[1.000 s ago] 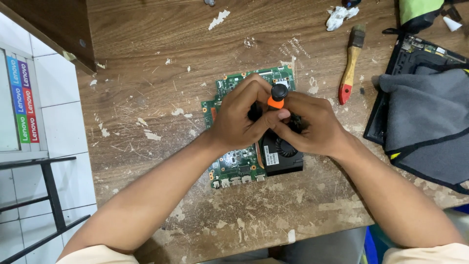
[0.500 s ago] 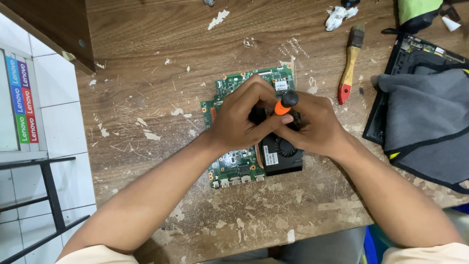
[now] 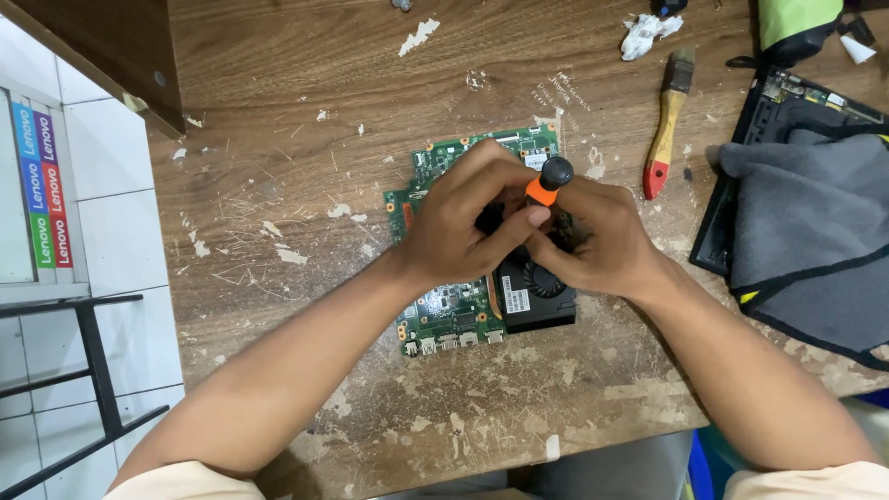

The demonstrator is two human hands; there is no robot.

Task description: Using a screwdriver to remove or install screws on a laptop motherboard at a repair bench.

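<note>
While your fingertips (image 3: 537, 217) pinch the orange shaft of the screwdriver (image 3: 548, 183) just under its black cap, both hands sit bunched together at centre frame. Your left hand (image 3: 463, 218) is curled shut w/ thumb and forefinger closed on the tool; your right hand (image 3: 597, 245) is cupped against it from the right side, fingers folded in around the lower part of the shaft. How tight the right fingers close, can't tell, since the left hand covers them. Screwdriver stands roughly upright, tilted a bit toward upper right, tip hidden btw the hands.

Under the hands lies the green circuit board (image 3: 444, 310), flat on the wooden table (image 3: 306, 111), running from centre frame down to lower centre, w/ a row of ports along its bottom edge. A black fan unit (image 3: 532, 287) sits on the board's right side, just below your right hand and touching it.

Further out: a paintbrush (image 3: 667, 125) w/ yellow handle and red end lies right of the hands, well apart, in the upper right. Right edge of frame has a dark opened laptop base (image 3: 787, 97) partly covered by a grey cloth (image 3: 815, 241). A crumpled white tissue (image 3: 646, 32) is near the top edge, upper right. Table surface is worn, w/ white paint flecks all over. White tiled wall (image 3: 102, 185) fills the left edge.
</note>
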